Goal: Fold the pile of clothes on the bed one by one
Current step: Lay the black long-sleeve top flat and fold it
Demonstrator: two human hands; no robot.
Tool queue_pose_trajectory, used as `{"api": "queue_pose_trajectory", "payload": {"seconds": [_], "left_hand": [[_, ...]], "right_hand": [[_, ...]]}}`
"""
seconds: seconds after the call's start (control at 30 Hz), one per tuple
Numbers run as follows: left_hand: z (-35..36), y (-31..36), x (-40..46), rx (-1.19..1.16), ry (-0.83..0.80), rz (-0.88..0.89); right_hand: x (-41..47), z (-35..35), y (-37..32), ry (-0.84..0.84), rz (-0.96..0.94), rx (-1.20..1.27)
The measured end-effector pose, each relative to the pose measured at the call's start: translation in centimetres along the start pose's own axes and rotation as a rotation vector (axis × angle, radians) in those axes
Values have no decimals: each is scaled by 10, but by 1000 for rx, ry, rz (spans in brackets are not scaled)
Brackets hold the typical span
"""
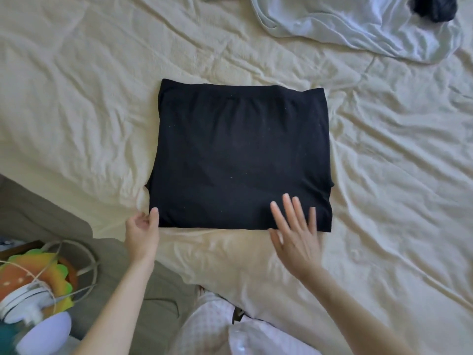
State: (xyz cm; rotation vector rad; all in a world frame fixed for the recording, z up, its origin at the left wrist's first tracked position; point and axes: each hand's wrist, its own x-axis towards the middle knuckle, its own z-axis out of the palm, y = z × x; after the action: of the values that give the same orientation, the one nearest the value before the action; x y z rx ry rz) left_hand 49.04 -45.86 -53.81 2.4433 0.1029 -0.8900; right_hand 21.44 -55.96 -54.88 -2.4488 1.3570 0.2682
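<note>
No text, label, brand, number or sign could be read anywhere in the view.

Colourful toy (38, 272) and white cables (84, 278) beside the cream bedsheet (76, 98).

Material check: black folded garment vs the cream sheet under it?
Black folded rectangular garment: looks like soft matte knit, maybe cotton jersey; lies limp, specked with pale lint. Cream bed sheet: thin woven fabric, faint sheen, many fine creases; fibre can't be told.
</note>
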Motion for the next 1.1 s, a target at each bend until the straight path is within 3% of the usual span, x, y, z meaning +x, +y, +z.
{"api": "queue_pose_trajectory", "payload": {"seconds": [0.1, 0.2, 0.33, 0.43, 0.6, 0.7, 0.77, 0.83, 0.93, 1.03, 1.1], "left_hand": [[6, -2, -2, -313, -130, -262], [8, 4, 2, -528, -135, -452], [2, 16, 0, -647, -107, -523], [0, 22, -14, -592, -59, -356], [9, 40, -53, -346, 57, 72], [27, 65, -78, -223, 89, 413], [48, 85, -96, -173, 97, 604], [74, 102, -120, -104, 27, 771], [114, 108, -158, 59, -172, 994], [153, 87, -182, 303, -412, 1159], [174, 65, -183, 569, -581, 1174]], "right_hand": [[1, 9, -24, -70, -79, -22], [5, 13, -35, -161, -67, -35], [7, 14, -38, -164, -84, -24], [0, 14, -40, -177, -179, -19], [2, 18, -41, -335, -135, 89], [10, 12, -40, -360, -19, 417], [15, -8, -35, -417, 264, 915], [15, -31, -17, -389, 570, 1446], [5, -50, 26, -183, 787, 1883], [-8, -54, 59, 16, 890, 1903], [-12, -51, 68, 36, 903, 1799]]}}
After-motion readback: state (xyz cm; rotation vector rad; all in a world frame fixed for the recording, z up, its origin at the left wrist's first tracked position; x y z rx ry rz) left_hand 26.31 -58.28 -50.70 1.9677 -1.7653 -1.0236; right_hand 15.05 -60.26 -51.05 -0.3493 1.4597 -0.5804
